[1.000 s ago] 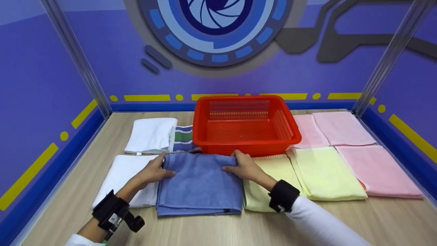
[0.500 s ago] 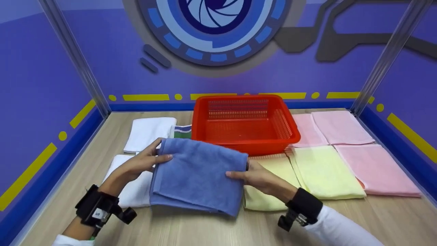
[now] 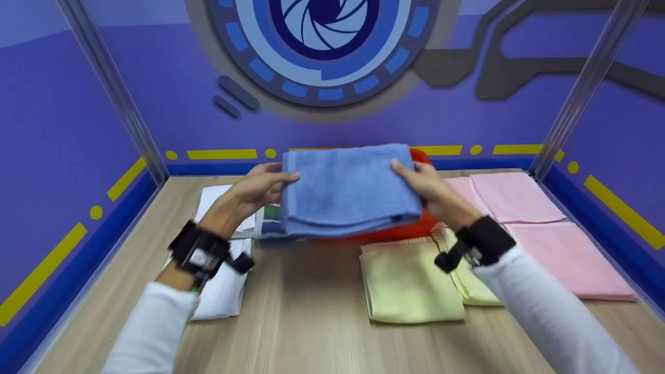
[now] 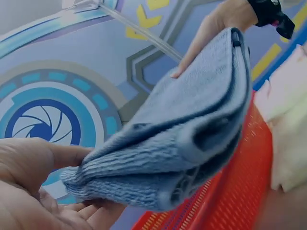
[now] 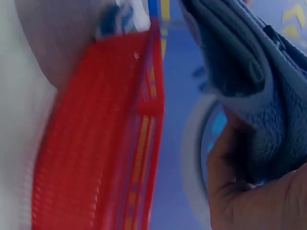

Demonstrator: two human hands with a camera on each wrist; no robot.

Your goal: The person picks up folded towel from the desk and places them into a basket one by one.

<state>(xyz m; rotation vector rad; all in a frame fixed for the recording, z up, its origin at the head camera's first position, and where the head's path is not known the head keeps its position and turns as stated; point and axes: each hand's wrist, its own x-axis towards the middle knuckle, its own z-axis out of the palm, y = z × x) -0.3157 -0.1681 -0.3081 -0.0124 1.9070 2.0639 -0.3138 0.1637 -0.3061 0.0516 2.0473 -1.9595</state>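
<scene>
A folded blue towel (image 3: 348, 187) is held up in the air between both hands, in front of and above the red plastic basket (image 3: 423, 226), most of which it hides in the head view. My left hand (image 3: 260, 187) pinches the towel's left edge, thumb on top and fingers beneath. On the opposite edge my right hand (image 3: 434, 189) grips it the same way. The left wrist view shows the towel's thick folded layers (image 4: 182, 139) squeezed between thumb and fingers. In the right wrist view the basket's perforated wall (image 5: 81, 143) stands beside and below the towel.
Folded white towels (image 3: 223, 291) lie at left, near a striped towel (image 3: 270, 228) partly covered by the blue one. Yellow towels (image 3: 415, 283) and pink towels (image 3: 571, 259) lie at right. Patterned walls (image 3: 322, 124) enclose the table (image 3: 306, 322) at the back and sides.
Both hands have lifted the blue towel off the table and carried it forward and up, over the basket. Bare wood shows where it lay.
</scene>
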